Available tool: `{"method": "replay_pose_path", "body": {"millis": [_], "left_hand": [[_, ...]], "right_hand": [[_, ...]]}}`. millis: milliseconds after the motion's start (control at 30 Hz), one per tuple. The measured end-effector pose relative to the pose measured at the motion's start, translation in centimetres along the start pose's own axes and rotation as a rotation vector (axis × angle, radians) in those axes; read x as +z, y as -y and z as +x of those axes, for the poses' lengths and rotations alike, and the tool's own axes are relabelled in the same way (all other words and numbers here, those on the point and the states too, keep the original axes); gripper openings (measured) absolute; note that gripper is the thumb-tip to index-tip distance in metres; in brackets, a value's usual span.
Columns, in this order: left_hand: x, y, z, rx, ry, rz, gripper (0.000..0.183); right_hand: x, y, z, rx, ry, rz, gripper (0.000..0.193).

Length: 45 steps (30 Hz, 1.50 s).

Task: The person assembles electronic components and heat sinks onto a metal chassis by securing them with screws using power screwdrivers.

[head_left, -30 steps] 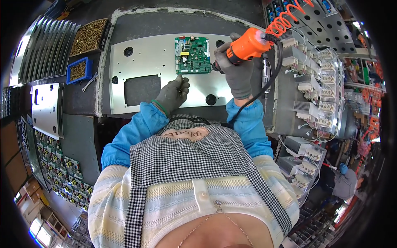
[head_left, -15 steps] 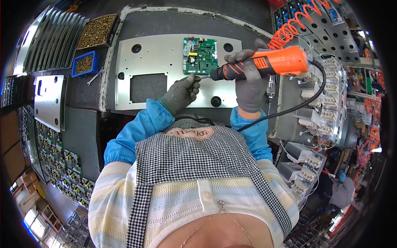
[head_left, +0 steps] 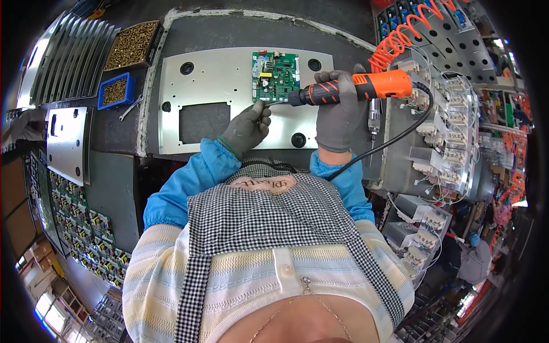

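Person: checked apron over a striped top, blue sleeves, grey gloves, filling the bottom half of the frame.
Left hand: just left of centre, fingers pinched together right at the driver's tip; can't tell if there's a screw in there, too small.
Right hand: right of centre, fist wrapped tight round the orange electric screwdriver, which lies sideways with its bit pointing left.
Metal plate: flat on the bench under both hands, upper middle.
Circuit board: green, sitting on the plate's top edge, just above the bit.
Blue bin: upper left, full of brass screws.
Screw tray: further up, bigger.
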<state>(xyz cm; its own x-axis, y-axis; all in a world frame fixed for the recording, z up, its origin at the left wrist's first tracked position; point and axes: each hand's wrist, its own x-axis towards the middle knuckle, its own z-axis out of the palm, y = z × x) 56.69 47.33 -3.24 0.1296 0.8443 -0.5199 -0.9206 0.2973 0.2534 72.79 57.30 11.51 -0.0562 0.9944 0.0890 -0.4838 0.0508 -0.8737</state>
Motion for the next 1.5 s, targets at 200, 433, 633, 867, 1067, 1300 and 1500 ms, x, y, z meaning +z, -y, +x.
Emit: {"method": "replay_pose_path", "body": {"millis": [200, 433, 633, 867, 1067, 1300, 1500], "left_hand": [[-1.2, -0.8, 0.1, 0.016, 0.023, -0.141, 0.034], [-4.4, -2.6, -1.0, -0.049, -0.134, -0.224, 0.040], [-5.1, -4.7, -3.3, -0.033, -0.163, -0.166, 0.046], [-5.9, -6.4, -3.9, -0.031, -0.205, -0.159, 0.039], [-6.0, -7.3, -3.4, -0.089, -0.219, -0.174, 0.039], [-4.4, -9.5, -5.1, -0.025, -0.085, -0.065, 0.051], [-7.1, -12.9, -6.2, 0.217, -0.233, -0.128, 0.042]], "right_hand": [[1.6, -1.3, 0.2, 0.060, -0.129, 0.141, 0.046], [4.7, -3.3, 4.2, -0.099, 0.011, 0.164, 0.048], [7.3, -6.7, 8.3, -0.239, 0.047, -0.017, 0.059], [7.6, -9.5, 9.8, -0.266, 0.077, -0.227, 0.060], [9.8, -8.0, 9.5, -0.224, 0.278, -0.293, 0.059], [13.6, -8.6, 11.8, 0.064, 0.453, -0.459, 0.055], [14.7, -9.3, 12.5, -0.035, 0.482, -0.489, 0.028]]}}
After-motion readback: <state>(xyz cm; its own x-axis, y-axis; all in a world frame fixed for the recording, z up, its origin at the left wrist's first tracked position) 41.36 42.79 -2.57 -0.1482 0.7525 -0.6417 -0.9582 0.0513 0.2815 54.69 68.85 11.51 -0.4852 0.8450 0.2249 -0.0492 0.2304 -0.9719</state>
